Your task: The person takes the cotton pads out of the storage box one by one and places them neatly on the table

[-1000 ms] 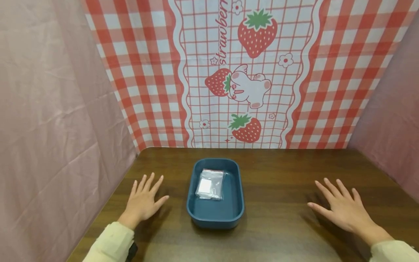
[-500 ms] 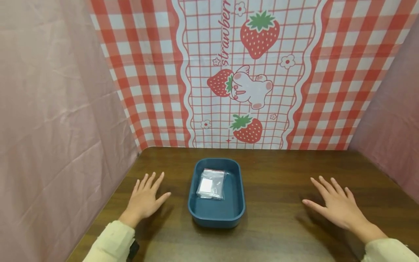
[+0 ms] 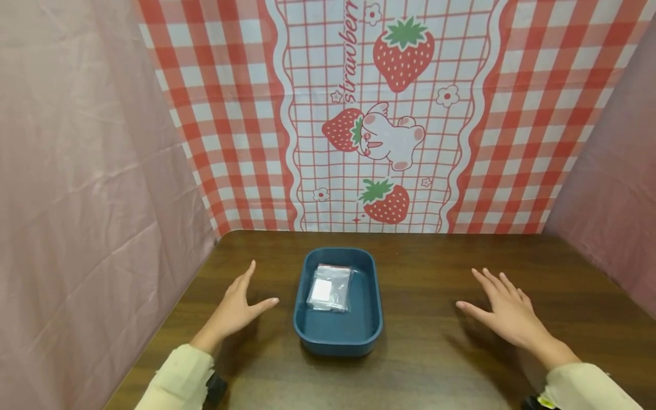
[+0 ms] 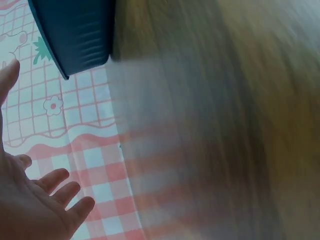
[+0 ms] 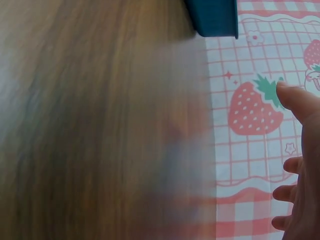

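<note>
A dark blue rectangular bin (image 3: 338, 333) with rounded corners stands on the table between my hands. Inside it, toward the left, lies a stack of clear plastic bags (image 3: 335, 287) with a white patch. My left hand (image 3: 233, 310) is left of the bin, thumb spread toward it, holding nothing. To the right, farther from the bin, my right hand (image 3: 509, 316) has its fingers extended and holds nothing. Each wrist view shows a corner of the bin, with the left hand (image 4: 37, 200) and the right hand (image 5: 305, 165) apart from it.
The brown wooden table (image 3: 425, 364) reaches back to a red-and-white checked cloth (image 3: 246, 142) printed with strawberries. Pink cloth (image 3: 92, 199) hangs along the left side, and another pink curtain (image 3: 615, 188) along the right.
Both hands have moved inward toward the bin, the right one farther. My left hand has turned from palm down to more edge-on. The bin and bags have stayed in place.
</note>
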`<state>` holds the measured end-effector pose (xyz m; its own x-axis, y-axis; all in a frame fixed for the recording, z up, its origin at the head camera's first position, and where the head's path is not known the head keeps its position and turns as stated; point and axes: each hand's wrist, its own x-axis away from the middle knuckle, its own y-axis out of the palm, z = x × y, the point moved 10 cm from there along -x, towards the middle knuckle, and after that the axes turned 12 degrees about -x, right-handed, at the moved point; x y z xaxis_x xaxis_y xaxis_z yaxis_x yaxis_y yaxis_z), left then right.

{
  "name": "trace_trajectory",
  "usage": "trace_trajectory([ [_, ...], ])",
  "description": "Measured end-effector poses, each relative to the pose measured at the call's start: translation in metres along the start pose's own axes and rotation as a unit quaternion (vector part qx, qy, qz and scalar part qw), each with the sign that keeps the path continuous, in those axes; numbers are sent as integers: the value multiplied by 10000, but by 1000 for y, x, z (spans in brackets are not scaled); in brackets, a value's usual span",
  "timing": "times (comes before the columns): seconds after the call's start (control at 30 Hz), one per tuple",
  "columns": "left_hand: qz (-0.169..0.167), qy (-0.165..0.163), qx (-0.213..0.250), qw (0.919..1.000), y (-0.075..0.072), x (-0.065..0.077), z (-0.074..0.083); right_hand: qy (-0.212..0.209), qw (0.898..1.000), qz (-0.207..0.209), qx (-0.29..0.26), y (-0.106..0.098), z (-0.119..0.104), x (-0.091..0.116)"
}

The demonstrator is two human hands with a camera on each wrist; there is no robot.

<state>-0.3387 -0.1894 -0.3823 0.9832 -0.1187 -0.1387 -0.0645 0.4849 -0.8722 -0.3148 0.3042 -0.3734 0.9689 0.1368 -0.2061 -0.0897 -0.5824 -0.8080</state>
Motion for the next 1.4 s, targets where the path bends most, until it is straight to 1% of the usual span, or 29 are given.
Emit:
trace_trajectory([
  [0.13, -7, -150, 718, 9973, 3, -3, 1, 11, 9998, 60, -206, 3, -5, -5],
  [0.2, 22, -165, 1042, 9944, 3, -5, 3, 24, 9994, 67, -334, 4, -7, -7],
  [0.27, -16, -110, 1358, 9907, 5, -7, 7, 40, 9990, 82, -445, 6, -9, -10],
  [0.37, -144, 27, 1840, 9828, 10, -9, 13, 76, 9980, 109, -614, 9, -12, -13],
  [0.5, -397, 148, 2407, 9697, 18, -11, 20, 119, 9959, 138, -888, 14, -16, -18],
  [0.57, -538, 182, 2570, 9648, 22, -12, 22, 146, 9943, 144, -1042, 18, -19, -21],
  [0.63, -678, 223, 2635, 9620, 25, -12, 26, 188, 9924, 150, -1205, 21, -20, -23],
  [0.7, -823, 282, 2622, 9611, 29, -12, 29, 245, 9901, 146, -1374, 24, -21, -25],
  [0.83, -1106, 403, 2760, 9539, 36, -12, 36, 268, 9845, 200, -1720, 29, -26, -29],
  [0.9, -1266, 435, 2965, 9456, 41, -11, 37, 234, 9816, 241, -1880, 31, -29, -32],
  [0.97, -1430, 370, 3240, 9345, 47, -11, 38, 225, 9782, 263, -2049, 34, -32, -35],
  [1.07, -1641, 177, 3600, 9182, 56, -11, 37, 327, 9726, 285, -2282, 38, -33, -38],
  [1.13, -1726, 80, 3745, 9110, 60, -11, 37, 425, 9694, 279, -2403, 41, -33, -40],
  [1.2, -1809, 62, 3859, 9046, 63, -12, 39, 516, 9664, 265, -2504, 44, -33, -41],
  [1.33, -1951, 111, 3997, 8956, 67, -11, 45, 657, 9612, 230, -2669, 50, -35, -45],
  [1.4, -1973, 123, 3995, 8952, 68, -11, 47, 676, 9591, 227, -2738, 53, -37, -47],
])
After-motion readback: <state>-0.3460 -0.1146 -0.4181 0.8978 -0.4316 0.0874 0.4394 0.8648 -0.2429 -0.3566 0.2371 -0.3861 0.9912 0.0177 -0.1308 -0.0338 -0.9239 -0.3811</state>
